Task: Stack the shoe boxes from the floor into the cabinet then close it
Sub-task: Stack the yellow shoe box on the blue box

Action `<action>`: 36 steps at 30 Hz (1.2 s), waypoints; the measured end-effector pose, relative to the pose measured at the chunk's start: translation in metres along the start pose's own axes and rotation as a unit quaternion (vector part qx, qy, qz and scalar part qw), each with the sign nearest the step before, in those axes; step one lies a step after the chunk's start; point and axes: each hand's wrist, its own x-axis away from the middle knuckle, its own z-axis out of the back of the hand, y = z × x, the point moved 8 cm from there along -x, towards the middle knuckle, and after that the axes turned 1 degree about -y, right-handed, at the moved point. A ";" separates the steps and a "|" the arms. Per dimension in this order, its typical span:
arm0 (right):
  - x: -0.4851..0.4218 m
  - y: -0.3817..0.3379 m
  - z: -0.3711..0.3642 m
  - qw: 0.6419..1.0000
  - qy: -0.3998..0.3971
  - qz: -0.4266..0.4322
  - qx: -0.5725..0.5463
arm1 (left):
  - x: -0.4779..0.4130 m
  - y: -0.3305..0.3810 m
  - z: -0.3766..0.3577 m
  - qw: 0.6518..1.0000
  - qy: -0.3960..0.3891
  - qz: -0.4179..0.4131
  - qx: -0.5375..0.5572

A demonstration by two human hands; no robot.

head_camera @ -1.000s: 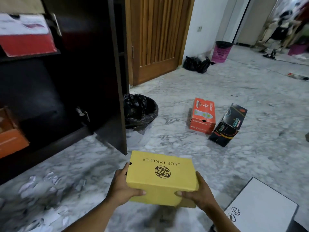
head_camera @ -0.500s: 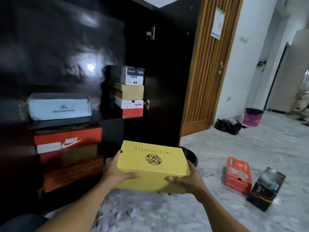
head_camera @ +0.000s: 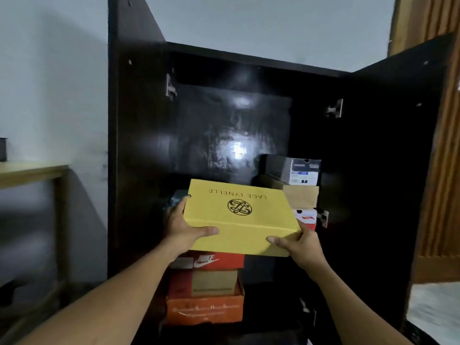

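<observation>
Yellow box (head_camera: 239,215) was held in front of the open cabinet (head_camera: 211,125), lid up, its printed name upside down to me. My left grip (head_camera: 184,227) clasped the near left corner, thumb flat on the front face, fingers round the side. My right grip (head_camera: 302,245) clasped the near right corner, thumb also on the front. The box hung over the left stack, just above a Nike box (head_camera: 214,260); I could not tell whether they touched. Lower in that stack were a brown box (head_camera: 214,282) and an orange box (head_camera: 204,310). To the right, 3 more were stacked: grey box (head_camera: 296,170) on tan box (head_camera: 301,199) on white box (head_camera: 306,216). Both doors stood open. A worktop (head_camera: 29,171) showed far left.
</observation>
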 end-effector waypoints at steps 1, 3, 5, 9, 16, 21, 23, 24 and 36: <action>-0.015 0.003 -0.009 1.000 -0.002 0.002 -0.019 | -0.012 -0.003 0.000 1.000 0.014 0.001 -0.006; -0.045 0.005 -0.027 0.998 -0.006 0.023 -0.055 | -0.037 -0.008 -0.003 0.999 0.032 0.001 -0.013; -0.080 0.006 -0.043 0.996 -0.005 0.062 -0.061 | -0.067 -0.019 -0.004 0.998 0.051 0.007 -0.021; -0.149 0.014 -0.070 0.993 -0.004 0.112 -0.035 | -0.122 -0.036 -0.009 0.997 0.074 0.024 -0.018; -0.198 0.038 -0.110 0.984 0.126 0.122 -0.016 | -0.172 -0.058 -0.024 0.979 0.189 0.017 -0.073; -0.217 0.060 -0.155 0.982 0.063 0.164 0.075 | -0.184 -0.071 -0.042 0.946 0.237 -0.054 -0.216; -0.223 0.069 -0.169 0.982 0.026 0.159 0.102 | -0.190 -0.090 -0.057 0.940 0.203 -0.042 -0.272; -0.226 0.072 -0.176 0.980 0.010 0.158 0.121 | -0.193 -0.100 -0.064 0.935 0.180 -0.034 -0.303; -0.271 0.082 -0.204 0.962 -0.132 0.076 0.227 | -0.226 -0.132 -0.086 0.928 0.044 0.047 -0.367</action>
